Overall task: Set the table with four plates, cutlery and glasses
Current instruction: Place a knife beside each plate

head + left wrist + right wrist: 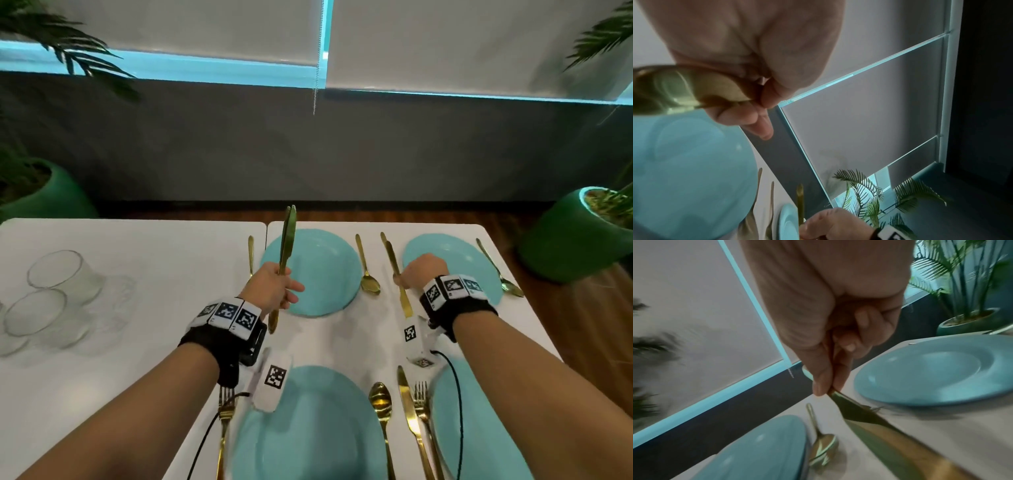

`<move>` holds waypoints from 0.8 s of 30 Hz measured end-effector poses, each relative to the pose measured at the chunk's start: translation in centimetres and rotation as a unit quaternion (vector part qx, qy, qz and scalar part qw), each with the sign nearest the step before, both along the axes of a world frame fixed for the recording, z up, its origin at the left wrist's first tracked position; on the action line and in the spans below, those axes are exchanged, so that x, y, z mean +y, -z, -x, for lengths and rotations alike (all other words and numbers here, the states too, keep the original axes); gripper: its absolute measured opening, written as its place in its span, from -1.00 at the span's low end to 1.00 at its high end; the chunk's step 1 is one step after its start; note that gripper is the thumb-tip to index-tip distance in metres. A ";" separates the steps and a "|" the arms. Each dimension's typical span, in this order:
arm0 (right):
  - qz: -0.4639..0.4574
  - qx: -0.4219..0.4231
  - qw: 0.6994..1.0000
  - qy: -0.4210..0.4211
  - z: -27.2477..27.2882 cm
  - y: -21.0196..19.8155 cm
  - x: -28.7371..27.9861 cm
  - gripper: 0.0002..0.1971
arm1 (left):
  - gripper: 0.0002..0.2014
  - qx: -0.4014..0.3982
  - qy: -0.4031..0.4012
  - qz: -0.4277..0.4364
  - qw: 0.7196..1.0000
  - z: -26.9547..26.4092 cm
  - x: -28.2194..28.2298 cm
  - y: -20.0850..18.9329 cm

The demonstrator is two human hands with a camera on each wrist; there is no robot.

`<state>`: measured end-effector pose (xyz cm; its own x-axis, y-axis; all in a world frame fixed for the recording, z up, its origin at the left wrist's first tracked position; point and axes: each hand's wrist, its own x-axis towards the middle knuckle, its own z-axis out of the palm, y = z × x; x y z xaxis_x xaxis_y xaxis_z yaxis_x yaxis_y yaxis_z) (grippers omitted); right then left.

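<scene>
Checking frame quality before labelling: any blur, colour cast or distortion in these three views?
Head view: wide-angle bowing at the table edge; sharp at centre, near plate and fork smeared; cyan cast from the window strip. Left wrist: knife in the left hand is soft, too close. Right wrist: motion blur on the plant shadows; knife in the right hand blurs toward the lens.
</scene>
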<state>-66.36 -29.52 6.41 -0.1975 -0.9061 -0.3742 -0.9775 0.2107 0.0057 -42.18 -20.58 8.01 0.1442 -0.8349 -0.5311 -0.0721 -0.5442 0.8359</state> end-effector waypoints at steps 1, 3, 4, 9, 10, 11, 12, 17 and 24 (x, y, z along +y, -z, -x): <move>-0.003 -0.005 1.000 0.018 0.0 0.6 -1.0 -0.44 | -0.87 -0.002 -0.003 0.005 1.000 -0.2 -0.6 0.1; -0.018 -0.007 0.999 0.033 -0.2 2.0 -2.7 -0.45 | -0.89 -0.003 -0.011 0.015 1.000 -0.5 -1.6 0.5; -0.026 -0.005 0.999 0.033 -0.4 2.6 -3.4 -0.46 | -0.90 -0.006 -0.014 0.018 1.000 -0.7 -2.1 0.7; -0.042 -0.041 0.997 0.043 -0.6 4.9 -6.4 -0.68 | -0.88 -0.023 -0.022 0.016 0.999 -1.7 -3.4 1.9; -0.048 -0.053 0.997 0.033 -0.5 5.2 -6.8 -0.68 | -0.88 -0.020 -0.025 0.015 0.999 -1.9 -3.5 2.1; -0.041 -0.059 0.997 0.026 -0.4 5.6 -7.2 -0.71 | -0.87 -0.017 -0.026 0.014 0.999 -2.1 -3.6 2.3; -0.033 -0.051 0.998 0.026 -0.5 5.8 -7.5 -0.80 | -0.87 -0.015 -0.027 0.013 0.999 -2.2 -3.5 2.6; 0.028 -0.053 0.998 0.021 -1.3 6.5 -7.7 -0.69 | -0.83 -0.010 -0.032 0.002 0.999 -2.5 -3.6 3.5; 0.026 -0.065 0.997 0.039 -1.7 6.7 -8.0 -0.83 | -0.83 -0.007 -0.036 0.005 0.999 -2.1 -4.5 3.4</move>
